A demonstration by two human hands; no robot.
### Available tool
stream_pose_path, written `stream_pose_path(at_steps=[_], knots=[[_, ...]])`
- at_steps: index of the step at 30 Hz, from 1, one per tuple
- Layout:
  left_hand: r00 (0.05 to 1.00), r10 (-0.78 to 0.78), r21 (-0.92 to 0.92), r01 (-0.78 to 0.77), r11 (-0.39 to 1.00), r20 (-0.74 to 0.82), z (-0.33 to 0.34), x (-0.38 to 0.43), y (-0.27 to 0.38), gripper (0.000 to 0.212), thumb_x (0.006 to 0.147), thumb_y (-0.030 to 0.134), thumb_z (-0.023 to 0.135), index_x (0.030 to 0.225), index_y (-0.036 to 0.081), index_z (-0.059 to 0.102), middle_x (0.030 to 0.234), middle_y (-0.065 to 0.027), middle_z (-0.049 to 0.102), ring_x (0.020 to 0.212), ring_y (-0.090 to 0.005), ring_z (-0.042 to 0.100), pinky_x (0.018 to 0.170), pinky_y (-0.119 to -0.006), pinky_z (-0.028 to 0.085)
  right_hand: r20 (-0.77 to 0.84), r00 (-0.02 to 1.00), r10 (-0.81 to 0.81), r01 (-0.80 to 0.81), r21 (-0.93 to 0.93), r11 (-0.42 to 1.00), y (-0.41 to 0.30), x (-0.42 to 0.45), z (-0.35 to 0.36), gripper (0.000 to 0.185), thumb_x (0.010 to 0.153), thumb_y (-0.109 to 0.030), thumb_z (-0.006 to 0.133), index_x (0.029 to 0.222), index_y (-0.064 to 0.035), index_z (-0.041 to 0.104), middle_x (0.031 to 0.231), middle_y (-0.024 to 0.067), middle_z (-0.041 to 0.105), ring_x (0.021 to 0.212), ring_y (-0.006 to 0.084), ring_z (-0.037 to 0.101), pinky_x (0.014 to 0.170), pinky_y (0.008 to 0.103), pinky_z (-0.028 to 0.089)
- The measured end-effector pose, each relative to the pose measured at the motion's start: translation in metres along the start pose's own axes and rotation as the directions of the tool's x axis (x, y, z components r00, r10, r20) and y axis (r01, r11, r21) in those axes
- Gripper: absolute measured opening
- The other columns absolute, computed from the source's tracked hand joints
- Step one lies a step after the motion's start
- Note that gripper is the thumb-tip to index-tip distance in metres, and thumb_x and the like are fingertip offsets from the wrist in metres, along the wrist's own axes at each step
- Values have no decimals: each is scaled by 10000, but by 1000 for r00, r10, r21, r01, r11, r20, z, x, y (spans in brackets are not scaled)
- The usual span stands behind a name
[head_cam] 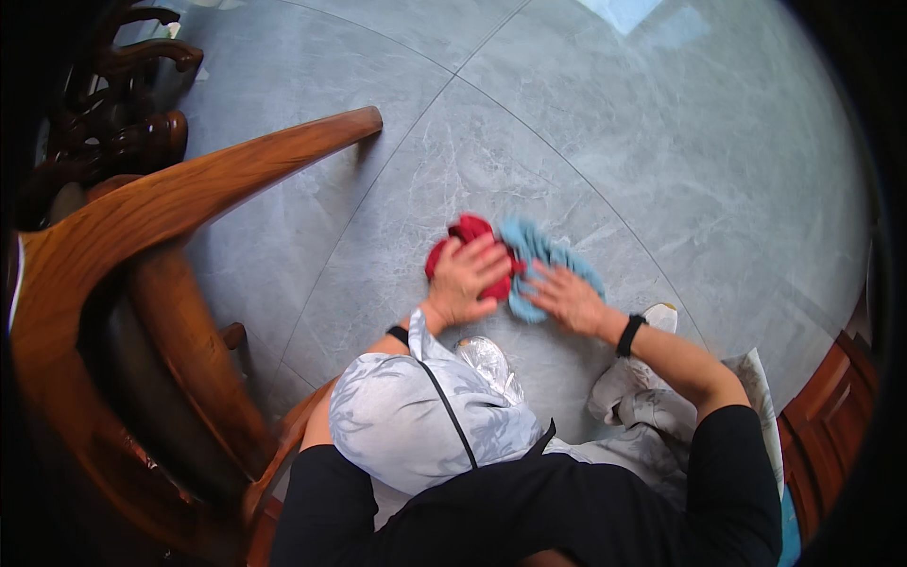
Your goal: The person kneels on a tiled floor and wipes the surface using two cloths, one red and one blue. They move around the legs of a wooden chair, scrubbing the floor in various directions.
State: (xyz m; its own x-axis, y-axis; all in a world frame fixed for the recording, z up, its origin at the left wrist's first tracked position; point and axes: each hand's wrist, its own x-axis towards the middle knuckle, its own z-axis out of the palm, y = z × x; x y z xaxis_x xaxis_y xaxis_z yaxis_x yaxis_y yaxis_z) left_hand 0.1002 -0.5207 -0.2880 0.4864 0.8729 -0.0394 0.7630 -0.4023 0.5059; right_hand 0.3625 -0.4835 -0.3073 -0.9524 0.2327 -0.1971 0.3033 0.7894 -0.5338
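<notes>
On the grey tiled floor [482, 142] lie a crumpled red cloth [471, 228] and, right beside it, a bunched light blue cloth [560, 255]. My left hand [464, 280] rests with spread fingers on top of the red cloth, pressing it flat-handed. My right hand [567, 298] lies with its fingers apart on the lower part of the blue cloth. Neither hand's fingers are closed around the fabric. Both hands are a little blurred. Black bands circle both wrists.
A wooden chair [283, 152] with a curved armrest stands close on the left, with dark carved furniture [152, 138] behind it. My covered shoes [489, 361] are just below the cloths. Reddish-brown wooden panelling [825, 425] is at the lower right.
</notes>
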Motion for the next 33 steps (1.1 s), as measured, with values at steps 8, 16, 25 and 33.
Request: stream_pose_path(at_steps=[8,16,25,33], knots=[[995,-27,128,39,991,-95,-11,25,-56,592,656,262,698,1232,159,608,1354,-54,527,1281,-285,452,978,-473,391,-483,875,-38,3,-72,997,104,-27,-44,508,773,40,505,1252,-107,588,1378,129,508,1289,303,477,1048,440,405],[857,-367,76,419,905,-361,-59,36,-109,609,697,205,707,1284,111,573,1387,-112,491,1303,-349,414,1049,-451,364,-695,127,708,-855,285,433,309,-88,-79,523,927,-238,519,1439,-217,415,1516,143,327,1376,403,300,1114,455,278],[821,-496,115,542,832,-282,-15,-33,-71,714,638,299,762,1311,185,551,1431,-52,442,1331,-303,375,1037,-514,334,-857,375,353,-751,-58,657,431,176,-106,582,927,-442,416,1409,-116,446,1413,204,460,1347,377,366,1130,507,205],[833,-452,166,519,839,-319,-14,-36,-79,818,554,325,805,1319,207,543,1443,-52,424,1329,-307,366,1021,-516,349,-644,562,519,-751,-134,647,313,416,-187,742,935,-669,234,1521,-212,246,1588,111,174,1456,369,127,1166,501,18]])
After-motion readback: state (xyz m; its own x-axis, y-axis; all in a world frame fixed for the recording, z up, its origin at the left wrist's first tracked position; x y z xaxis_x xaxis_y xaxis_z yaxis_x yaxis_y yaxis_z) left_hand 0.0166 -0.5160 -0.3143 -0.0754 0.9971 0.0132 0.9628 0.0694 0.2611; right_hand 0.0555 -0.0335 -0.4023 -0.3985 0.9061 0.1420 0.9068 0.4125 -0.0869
